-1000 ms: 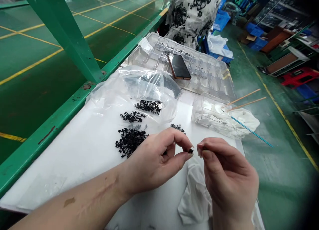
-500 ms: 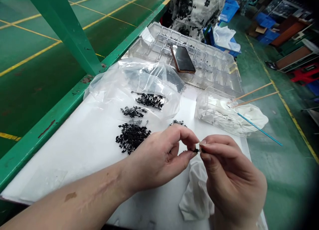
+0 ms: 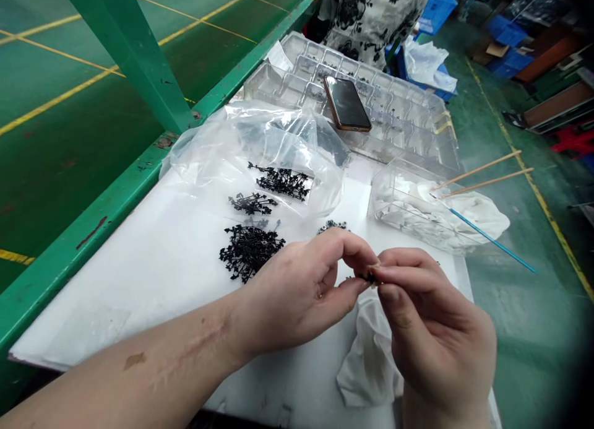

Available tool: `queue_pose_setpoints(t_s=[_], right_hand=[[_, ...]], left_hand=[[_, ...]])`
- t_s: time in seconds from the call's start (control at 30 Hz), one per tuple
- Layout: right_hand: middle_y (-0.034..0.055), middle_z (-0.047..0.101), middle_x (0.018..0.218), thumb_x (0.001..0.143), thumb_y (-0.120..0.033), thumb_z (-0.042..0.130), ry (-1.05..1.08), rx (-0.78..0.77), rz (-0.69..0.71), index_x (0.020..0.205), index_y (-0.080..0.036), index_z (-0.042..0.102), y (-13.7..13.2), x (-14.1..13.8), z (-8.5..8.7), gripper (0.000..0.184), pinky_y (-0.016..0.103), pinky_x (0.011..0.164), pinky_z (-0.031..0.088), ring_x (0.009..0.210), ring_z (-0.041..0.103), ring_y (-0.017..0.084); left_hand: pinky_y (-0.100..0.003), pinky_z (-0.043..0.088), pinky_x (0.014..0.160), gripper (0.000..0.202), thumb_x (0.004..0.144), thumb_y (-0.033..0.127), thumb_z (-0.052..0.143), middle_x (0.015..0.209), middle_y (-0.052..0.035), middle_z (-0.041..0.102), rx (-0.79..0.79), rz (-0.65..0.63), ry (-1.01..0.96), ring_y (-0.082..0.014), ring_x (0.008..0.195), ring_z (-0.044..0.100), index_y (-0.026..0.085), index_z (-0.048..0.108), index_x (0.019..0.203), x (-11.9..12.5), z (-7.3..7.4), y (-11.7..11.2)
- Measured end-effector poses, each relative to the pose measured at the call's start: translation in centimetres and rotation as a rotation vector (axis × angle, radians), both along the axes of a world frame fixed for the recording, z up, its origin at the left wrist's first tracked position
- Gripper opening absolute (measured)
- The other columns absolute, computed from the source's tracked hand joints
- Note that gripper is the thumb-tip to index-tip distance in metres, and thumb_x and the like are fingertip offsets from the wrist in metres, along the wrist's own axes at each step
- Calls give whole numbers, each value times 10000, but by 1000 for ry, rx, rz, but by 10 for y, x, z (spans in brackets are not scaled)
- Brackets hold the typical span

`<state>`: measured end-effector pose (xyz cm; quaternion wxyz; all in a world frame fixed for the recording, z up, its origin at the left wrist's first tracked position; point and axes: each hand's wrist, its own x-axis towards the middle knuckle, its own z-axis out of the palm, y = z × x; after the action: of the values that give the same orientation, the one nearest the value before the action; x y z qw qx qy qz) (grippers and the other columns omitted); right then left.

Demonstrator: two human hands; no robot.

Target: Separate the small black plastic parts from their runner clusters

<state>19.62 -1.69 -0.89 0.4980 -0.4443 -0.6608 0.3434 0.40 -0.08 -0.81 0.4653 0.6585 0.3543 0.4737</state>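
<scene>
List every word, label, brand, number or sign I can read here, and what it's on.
No text can be read in this view.
Phone: dark screen, no legible word or brand.
White sheet at the tray's left end: no legible print.
Black part at the left hand's fingertips: too small to tell.
Background bins: too blurred to tell.

This looks like a factory workshop. Yellow lines [image 3: 60,99] mark the green floor [image 3: 69,156] at ten o'clock; a sectioned tray [image 3: 408,135] and, beyond it, blue bins [image 3: 437,9] lie towards one o'clock.
</scene>
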Motion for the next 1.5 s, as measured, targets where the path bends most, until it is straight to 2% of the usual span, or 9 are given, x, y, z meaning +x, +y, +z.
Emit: queue_pose_setpoints(t_s=[0.2, 0.47, 0.7, 0.83, 1.07, 1.17, 1.3, 1.4, 1.5], right_hand=[[58, 658, 1074, 933, -114, 746, 197, -202, 89, 1055, -262, 777, 3, 0, -3, 194, 329, 833, 602, 1043, 688, 214], [56, 665, 1103, 910, -68, 757, 125, -144, 35, 1058, -254, 795, 0, 3, 0, 240, 283, 852, 601, 1049, 670, 183], [46, 682, 1076, 924, -78, 748, 97, -151, 82, 1064, -271, 792, 0, 7, 1, 242, 276, 808, 590, 1008, 677, 178], [53, 697, 1079, 928, -92, 753, 83, -189, 89, 1065, -268, 786, 1, 7, 1, 226, 292, 817, 587, 999, 684, 184], [40, 683, 1053, 942, -154, 763, 195, -311, 100, 1047, -281, 773, 3, 11, 0, 165, 274, 769, 577, 949, 678, 167], [46, 687, 1077, 933, -155, 775, 191, -315, 85, 1044, -278, 772, 2, 11, 1, 166, 262, 754, 579, 956, 682, 167], [49, 692, 1062, 917, -145, 789, 142, -283, 61, 1028, -267, 777, 1, 9, 4, 165, 260, 782, 598, 950, 693, 168], [49, 701, 1069, 895, -142, 812, 99, -247, 18, 1028, -262, 786, -1, 5, 6, 181, 251, 798, 614, 975, 703, 173], [61, 736, 1077, 894, -164, 817, 37, -225, -10, 1073, -260, 802, -3, 3, 8, 204, 268, 794, 638, 990, 723, 197]], left_hand=[[-171, 296, 471, 214, 950, 48, 686, 1052, 45, 728, 103, 13, 90, 21, 511, 393, 166, 611, 1111, -3, -3, 0], [-161, 369, 481, 153, 1015, 128, 682, 1107, -5, 774, 112, -47, 83, 3, 522, 451, 128, 650, 1165, -9, 2, 2], [-133, 521, 613, 148, 1010, 93, 687, 1139, -2, 808, 160, -21, 128, -1, 549, 574, 141, 686, 1150, -10, 3, 2], [-192, 624, 791, 184, 1004, 101, 704, 1074, 0, 822, 212, 28, 153, -85, 759, 754, 178, 683, 1169, -9, -1, 0], [-261, 671, 845, 278, 1033, 120, 648, 1083, 24, 825, 231, -4, 192, -165, 915, 821, 260, 654, 1272, -10, -3, -3], [-239, 670, 792, 264, 1023, 160, 679, 1011, 13, 815, 181, -45, 190, -169, 904, 822, 232, 655, 1277, -13, 1, -3], [-191, 630, 698, 213, 1054, 225, 656, 852, 34, 781, 169, -64, 229, -116, 747, 779, 214, 669, 1266, -15, 5, -2], [-187, 603, 637, 196, 1065, 246, 647, 905, 35, 782, 190, -45, 260, -96, 665, 734, 239, 663, 1260, -15, 4, -2], [-199, 614, 669, 174, 1065, 230, 629, 965, 31, 784, 201, -35, 234, -106, 716, 752, 245, 656, 1236, -13, 3, -3]])
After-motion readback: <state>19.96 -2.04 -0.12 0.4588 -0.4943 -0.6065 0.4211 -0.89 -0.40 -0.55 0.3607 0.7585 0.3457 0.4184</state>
